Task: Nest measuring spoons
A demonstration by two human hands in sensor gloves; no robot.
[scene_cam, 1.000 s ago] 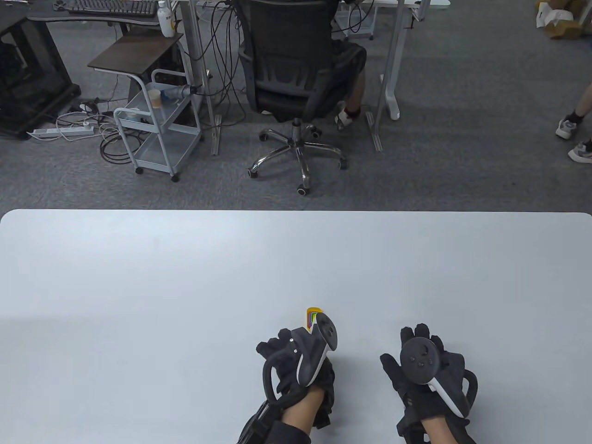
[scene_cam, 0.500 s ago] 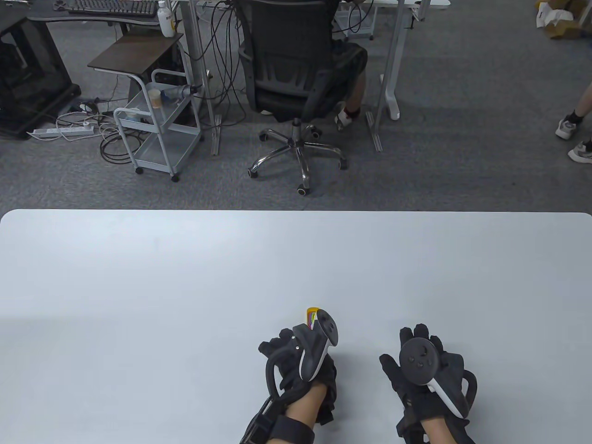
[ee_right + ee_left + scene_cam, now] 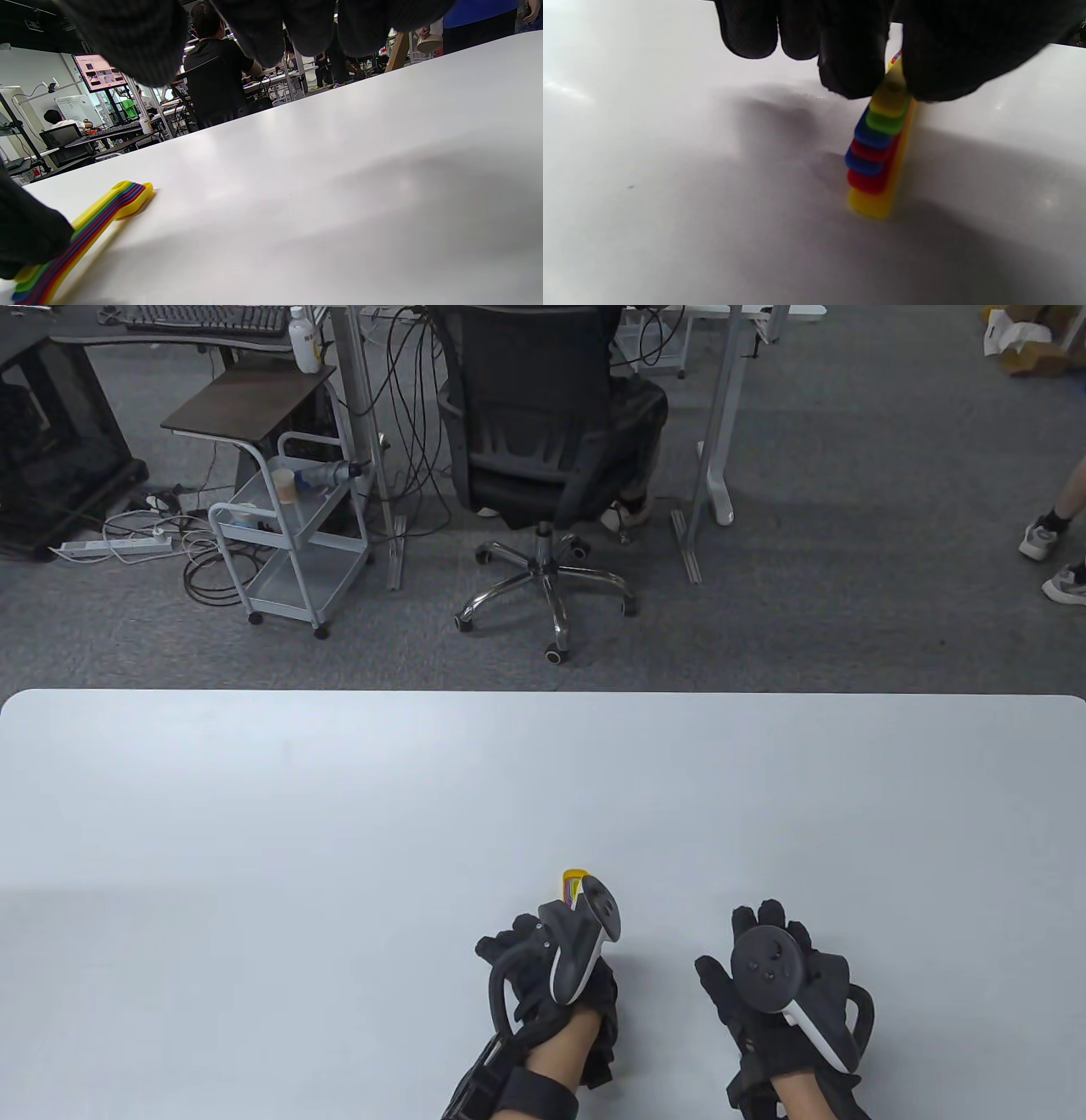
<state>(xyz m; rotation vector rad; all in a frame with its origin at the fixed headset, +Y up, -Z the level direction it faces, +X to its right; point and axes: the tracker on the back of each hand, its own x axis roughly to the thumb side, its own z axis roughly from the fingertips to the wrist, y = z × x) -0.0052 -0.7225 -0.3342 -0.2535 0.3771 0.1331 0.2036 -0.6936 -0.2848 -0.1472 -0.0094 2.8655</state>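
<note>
- Overhead, the table view shows two gloved hands low on the white tabletop (image 3: 254, 814): the left hand (image 3: 551, 976) sits over one stack of measuring spoons (image 3: 575, 882), with only the stack's yellow end showing beyond the tracker; the right hand (image 3: 776, 976) lies flat and released, fingers spread, well apart from the stack. Compared with a second ago, both hands and the stack sit almost exactly where they were; the left wrist has edged slightly.
- In the left wrist view, the left hand's fingertips (image 3: 855, 63) pinch the stack (image 3: 878, 169); seven coloured handle ends show stepped: yellow, green, blue, red, blue, red, yellow.
- In the right wrist view, the nested handles (image 3: 102, 216) lie on the tabletop, a dark glove covering the near end; the right hand's fingers (image 3: 263, 25) hang free, holding nothing.
</note>
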